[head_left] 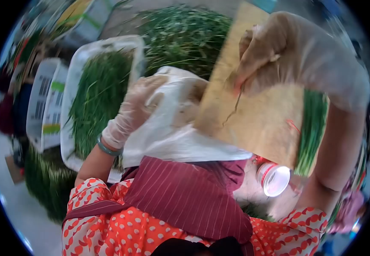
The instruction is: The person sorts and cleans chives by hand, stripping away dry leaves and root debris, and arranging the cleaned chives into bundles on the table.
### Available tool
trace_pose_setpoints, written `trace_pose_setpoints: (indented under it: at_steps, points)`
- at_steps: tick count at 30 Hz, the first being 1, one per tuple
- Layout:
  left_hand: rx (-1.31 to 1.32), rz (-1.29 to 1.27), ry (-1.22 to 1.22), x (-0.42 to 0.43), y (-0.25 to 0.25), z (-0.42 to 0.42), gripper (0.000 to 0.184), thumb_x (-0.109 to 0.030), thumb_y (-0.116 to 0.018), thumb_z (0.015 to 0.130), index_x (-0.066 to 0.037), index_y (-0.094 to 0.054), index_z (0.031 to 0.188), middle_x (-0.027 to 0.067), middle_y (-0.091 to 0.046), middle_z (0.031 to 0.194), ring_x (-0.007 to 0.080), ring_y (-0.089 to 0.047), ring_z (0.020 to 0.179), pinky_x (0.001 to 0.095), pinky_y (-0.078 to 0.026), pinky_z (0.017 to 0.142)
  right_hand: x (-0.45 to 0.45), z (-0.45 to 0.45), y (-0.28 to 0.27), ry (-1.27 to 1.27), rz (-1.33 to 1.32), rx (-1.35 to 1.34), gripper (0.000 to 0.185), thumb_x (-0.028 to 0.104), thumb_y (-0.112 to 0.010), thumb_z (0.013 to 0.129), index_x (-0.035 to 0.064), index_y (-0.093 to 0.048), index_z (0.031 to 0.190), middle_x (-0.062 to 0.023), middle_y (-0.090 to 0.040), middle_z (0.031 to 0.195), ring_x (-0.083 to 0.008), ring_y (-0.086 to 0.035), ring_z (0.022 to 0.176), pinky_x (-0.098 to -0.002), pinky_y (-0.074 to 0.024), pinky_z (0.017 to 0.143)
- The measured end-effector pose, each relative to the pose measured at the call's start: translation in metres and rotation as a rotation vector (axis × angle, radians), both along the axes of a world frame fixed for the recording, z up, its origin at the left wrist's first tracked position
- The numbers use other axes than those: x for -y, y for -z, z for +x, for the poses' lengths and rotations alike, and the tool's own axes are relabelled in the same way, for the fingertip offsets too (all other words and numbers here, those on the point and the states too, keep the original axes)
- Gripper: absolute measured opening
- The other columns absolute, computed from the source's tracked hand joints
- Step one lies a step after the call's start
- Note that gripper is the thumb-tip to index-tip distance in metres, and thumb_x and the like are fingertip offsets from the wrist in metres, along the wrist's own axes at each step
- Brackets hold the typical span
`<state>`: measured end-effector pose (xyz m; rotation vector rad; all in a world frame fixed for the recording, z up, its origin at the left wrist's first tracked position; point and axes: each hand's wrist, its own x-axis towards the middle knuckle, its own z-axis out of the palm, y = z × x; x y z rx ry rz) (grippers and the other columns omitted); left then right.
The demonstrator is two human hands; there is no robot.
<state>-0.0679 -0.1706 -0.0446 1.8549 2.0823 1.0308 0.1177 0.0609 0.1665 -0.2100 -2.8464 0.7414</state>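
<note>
My left hand (136, 109), in a thin pale glove, lies at the left edge of a white plastic sheet (172, 138) over my lap. Its thumb and fingers are apart, and I see nothing held in them. Above a wooden board (261, 123), my right hand (270, 64) is raised in a stained glove with fingertips pinched together. A thin brown strand (237, 104) hangs from that pinch, with a reddish bit at its top; motion blurs it. On the board's right side lies a bundle of long green stalks (312, 130). Brown smears mark the sheet.
A white basket (67, 143) of green stalks stands left of my left hand. Behind the sheet spreads a heap of loose greens (185, 36). A round tub (274, 179) holding red pieces sits below the board. More crates (44, 104) stand further left.
</note>
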Motion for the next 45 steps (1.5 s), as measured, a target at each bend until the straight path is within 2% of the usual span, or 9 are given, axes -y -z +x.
trace_pose_setpoints:
  at_steps: [5, 7, 17, 20, 23, 28, 31, 38, 45]
  points:
    - [0.092, -0.133, -0.537, 0.174, -0.026, -0.053, 0.034, -0.012, -0.06, 0.084, -0.008, -0.057, 0.117, 0.0159, -0.06, 0.111, 0.0312, -0.056, 0.103, 0.0364, -0.044, 0.09, -0.144, -0.08, 0.06, 0.668, -1.316, -0.721, 0.017, 0.019, -0.059, 0.085, 0.0059, -0.063, 0.095, -0.0086, -0.065, 0.077, -0.0155, -0.062, 0.072, -0.0286, -0.0506, 0.061]
    - [0.188, -0.173, -0.571, 0.178, 0.124, -0.068, 0.034, -0.015, -0.061, 0.084, -0.008, -0.057, 0.117, 0.0156, -0.06, 0.112, 0.0317, -0.055, 0.104, 0.0367, -0.043, 0.091, -0.196, -0.113, 0.16, 0.991, -1.47, -0.78, 0.018, 0.022, -0.055, 0.088, 0.0076, -0.061, 0.097, -0.0093, -0.064, 0.078, -0.0165, -0.063, 0.072, -0.0299, -0.0523, 0.061]
    - [0.499, -0.747, -0.945, 0.346, 0.199, -0.108, 0.047, -0.035, -0.06, 0.084, -0.006, -0.055, 0.12, 0.0172, -0.057, 0.119, 0.0329, -0.053, 0.11, 0.0393, -0.041, 0.093, 0.11, -0.258, 0.299, 0.34, -1.075, 0.226, 0.025, 0.018, -0.06, 0.088, 0.0025, -0.062, 0.108, -0.004, -0.067, 0.087, -0.0089, -0.058, 0.07, -0.0208, -0.0464, 0.069]
    - [0.574, -0.601, -0.915, 0.325, 0.189, -0.108, 0.053, -0.038, -0.062, 0.082, -0.005, -0.054, 0.122, 0.0184, -0.054, 0.123, 0.0328, -0.049, 0.115, 0.0386, -0.038, 0.097, 0.146, -0.272, 0.354, 0.179, -1.168, 0.28, 0.025, 0.012, -0.06, 0.087, -0.0013, -0.061, 0.108, -0.0049, -0.067, 0.084, -0.0104, -0.058, 0.071, -0.023, -0.0466, 0.067]
    - [0.471, -0.4, -0.956, 0.29, 0.187, -0.147, 0.058, -0.039, -0.063, 0.081, -0.004, -0.051, 0.125, 0.0195, -0.051, 0.125, 0.0336, -0.047, 0.117, 0.0391, -0.037, 0.099, 0.157, -0.276, 0.423, 0.246, -0.665, 0.403, 0.034, 0.018, -0.063, 0.084, 0.0061, -0.06, 0.116, -0.0064, -0.068, 0.096, -0.012, -0.063, 0.085, -0.0259, -0.0487, 0.075]
    - [0.261, -0.194, -0.944, 0.217, 0.197, -0.25, 0.071, -0.045, -0.064, 0.079, -0.003, -0.042, 0.131, 0.0202, -0.044, 0.133, 0.0352, -0.04, 0.123, 0.0391, -0.032, 0.103, 0.164, -0.282, 0.379, 0.404, -0.641, 0.545, 0.031, 0.021, -0.059, 0.087, 0.0068, -0.061, 0.114, -0.0053, -0.069, 0.096, -0.0101, -0.064, 0.068, -0.0264, -0.05, 0.066]
    - [0.177, -0.362, -1.013, 0.175, 0.209, -0.31, 0.084, -0.053, -0.063, 0.076, -0.004, -0.033, 0.138, 0.0179, -0.033, 0.142, 0.0358, -0.03, 0.13, 0.0408, -0.025, 0.108, 0.158, -0.288, 0.366, 0.521, -0.982, 0.592, 0.027, 0.024, -0.056, 0.09, 0.0076, -0.062, 0.11, -0.0051, -0.069, 0.091, -0.0096, -0.063, 0.059, -0.0256, -0.0485, 0.055]
    - [0.162, -0.794, -1.01, 0.114, 0.235, -0.383, 0.126, -0.065, -0.072, 0.057, -0.004, -0.005, 0.144, 0.0151, -0.009, 0.15, 0.0333, -0.005, 0.139, 0.0441, -0.01, 0.113, 0.164, -0.301, 0.346, 0.618, -0.875, 0.651, 0.025, 0.028, -0.059, 0.089, 0.0067, -0.065, 0.1, -0.0025, -0.068, 0.074, -0.0101, -0.055, 0.046, -0.0252, -0.0446, 0.046]
    - [0.283, -0.915, -1.123, 0.103, 0.257, -0.416, 0.13, -0.059, -0.077, 0.054, -0.005, -0.002, 0.145, 0.0171, -0.017, 0.149, 0.0321, -0.015, 0.138, 0.0472, -0.015, 0.111, 0.163, -0.303, 0.35, 0.608, -0.872, 0.706, 0.025, 0.024, -0.054, 0.092, 0.0062, -0.065, 0.106, -0.0065, -0.069, 0.081, -0.0094, -0.057, 0.048, -0.0208, -0.0459, 0.046]
